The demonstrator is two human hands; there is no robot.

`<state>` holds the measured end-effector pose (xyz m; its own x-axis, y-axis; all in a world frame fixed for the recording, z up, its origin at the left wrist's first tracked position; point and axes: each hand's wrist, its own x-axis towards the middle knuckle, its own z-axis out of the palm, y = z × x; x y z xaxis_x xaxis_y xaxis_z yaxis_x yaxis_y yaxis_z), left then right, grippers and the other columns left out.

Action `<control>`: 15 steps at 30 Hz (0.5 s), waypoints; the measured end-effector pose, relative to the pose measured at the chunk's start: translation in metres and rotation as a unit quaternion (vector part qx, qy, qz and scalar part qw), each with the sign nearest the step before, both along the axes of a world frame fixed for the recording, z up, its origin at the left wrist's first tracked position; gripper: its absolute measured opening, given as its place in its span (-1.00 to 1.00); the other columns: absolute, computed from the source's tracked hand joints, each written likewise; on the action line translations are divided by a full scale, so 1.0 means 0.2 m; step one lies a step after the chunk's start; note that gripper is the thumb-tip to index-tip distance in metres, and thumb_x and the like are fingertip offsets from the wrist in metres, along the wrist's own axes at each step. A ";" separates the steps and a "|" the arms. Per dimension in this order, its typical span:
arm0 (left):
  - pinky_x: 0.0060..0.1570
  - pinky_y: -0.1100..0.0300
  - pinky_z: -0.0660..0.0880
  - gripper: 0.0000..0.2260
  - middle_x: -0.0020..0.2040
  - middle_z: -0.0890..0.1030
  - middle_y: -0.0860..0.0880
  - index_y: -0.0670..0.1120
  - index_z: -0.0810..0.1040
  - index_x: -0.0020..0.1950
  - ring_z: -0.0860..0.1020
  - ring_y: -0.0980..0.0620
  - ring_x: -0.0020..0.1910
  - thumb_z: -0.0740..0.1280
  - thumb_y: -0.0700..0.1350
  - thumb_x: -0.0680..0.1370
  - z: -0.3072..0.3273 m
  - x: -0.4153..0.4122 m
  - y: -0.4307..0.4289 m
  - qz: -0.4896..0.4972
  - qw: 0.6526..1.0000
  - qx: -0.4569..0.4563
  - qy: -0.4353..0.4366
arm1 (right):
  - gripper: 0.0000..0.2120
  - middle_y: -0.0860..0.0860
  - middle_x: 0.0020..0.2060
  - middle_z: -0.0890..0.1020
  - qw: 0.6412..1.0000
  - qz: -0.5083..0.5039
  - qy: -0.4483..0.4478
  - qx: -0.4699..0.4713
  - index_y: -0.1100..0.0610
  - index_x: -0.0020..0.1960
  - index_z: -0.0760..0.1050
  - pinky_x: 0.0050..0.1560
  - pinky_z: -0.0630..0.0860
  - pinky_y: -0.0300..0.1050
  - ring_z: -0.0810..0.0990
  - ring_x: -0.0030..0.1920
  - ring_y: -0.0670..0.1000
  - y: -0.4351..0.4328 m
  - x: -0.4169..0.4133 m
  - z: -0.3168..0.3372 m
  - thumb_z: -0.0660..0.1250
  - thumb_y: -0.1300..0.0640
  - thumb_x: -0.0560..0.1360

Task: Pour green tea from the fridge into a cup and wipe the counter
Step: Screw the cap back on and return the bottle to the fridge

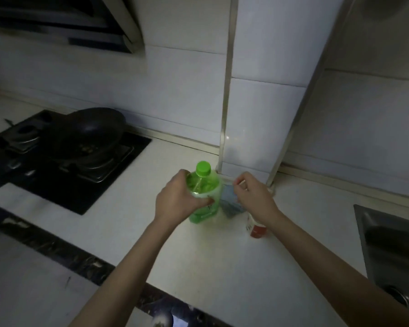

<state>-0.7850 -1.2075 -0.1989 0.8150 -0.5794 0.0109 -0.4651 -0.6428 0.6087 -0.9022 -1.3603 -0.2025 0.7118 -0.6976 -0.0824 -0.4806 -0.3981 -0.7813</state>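
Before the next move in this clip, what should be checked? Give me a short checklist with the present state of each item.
1. Bottle held firmly: ok, the left hand wraps its body and it stands upright on the counter.
2. Cap state: on the bottle; not ok for pouring yet.
3. Cloth in hand: ok, the right hand pinches the blue cloth beside the bottle.
4. Cup ready: cannot tell, the right wrist hides most of it.
5. Counter dry: cannot tell in this dim light.
6. Pan and sink clear of the hands: ok.
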 end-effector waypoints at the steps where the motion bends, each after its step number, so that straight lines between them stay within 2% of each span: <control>1: -0.16 0.15 0.39 -0.36 0.03 0.60 0.11 0.07 0.43 0.13 0.57 0.00 0.02 0.54 0.27 0.17 0.06 0.01 0.03 0.013 1.000 -0.012 -0.016 | -0.89 0.14 -0.20 0.61 0.999 0.006 -0.008 0.030 0.10 -0.06 0.45 -0.14 0.57 0.06 0.61 -0.21 0.12 0.01 0.04 0.01 0.21 0.07 0.55; 5: -0.09 0.11 0.48 -0.35 0.02 0.60 0.15 0.09 0.43 0.16 0.57 0.06 0.00 0.55 0.29 0.18 0.27 0.05 0.17 0.056 0.995 -0.053 -0.069 | -0.85 0.15 -0.09 0.62 0.991 0.046 -0.023 0.124 0.16 0.01 0.50 -0.17 0.56 -0.03 0.61 -0.21 0.05 0.09 0.19 0.08 0.20 0.11 0.57; 8: -0.06 0.09 0.52 -0.34 -0.01 0.61 0.17 0.12 0.44 0.17 0.57 0.08 -0.02 0.55 0.30 0.18 0.40 0.10 0.29 0.098 0.990 -0.059 -0.084 | -0.81 0.06 -0.09 0.62 0.989 0.138 0.025 0.053 0.09 0.03 0.50 -0.01 0.59 0.06 0.64 -0.12 0.07 0.17 0.33 0.14 0.16 0.06 0.52; 10: -0.05 0.08 0.52 -0.33 -0.01 0.61 0.18 0.13 0.45 0.18 0.57 0.09 -0.02 0.54 0.33 0.17 0.45 0.14 0.39 0.119 0.987 -0.055 -0.093 | -0.79 0.05 -0.06 0.62 0.982 0.180 0.045 0.037 0.06 0.03 0.50 0.01 0.59 0.09 0.64 -0.07 0.08 0.24 0.44 0.19 0.14 0.06 0.50; 13: -0.02 0.03 0.56 -0.30 -0.01 0.61 0.18 0.15 0.45 0.20 0.59 0.08 -0.01 0.52 0.37 0.15 0.51 0.21 0.56 0.141 0.983 -0.054 -0.102 | -0.76 0.14 -0.04 0.62 0.972 0.197 0.049 0.116 0.11 -0.01 0.50 -0.07 0.58 -0.01 0.63 -0.13 0.09 0.40 0.58 0.25 0.06 0.23 0.50; 15: -0.03 -0.02 0.58 -0.27 0.00 0.61 0.18 0.15 0.44 0.22 0.59 0.08 -0.01 0.49 0.40 0.13 0.54 0.27 0.68 0.150 0.981 -0.054 -0.107 | -0.70 0.19 -0.04 0.61 0.965 0.209 0.063 0.147 0.12 -0.01 0.49 -0.08 0.58 -0.01 0.63 -0.12 0.12 0.52 0.65 0.26 0.02 0.32 0.46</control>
<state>-0.7316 -1.0711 -0.0908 0.9208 -0.3004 0.2489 -0.3901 -0.7073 0.5895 -0.7725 -1.2564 -0.1509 0.8972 -0.2855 -0.3369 -0.4246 -0.3479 -0.8359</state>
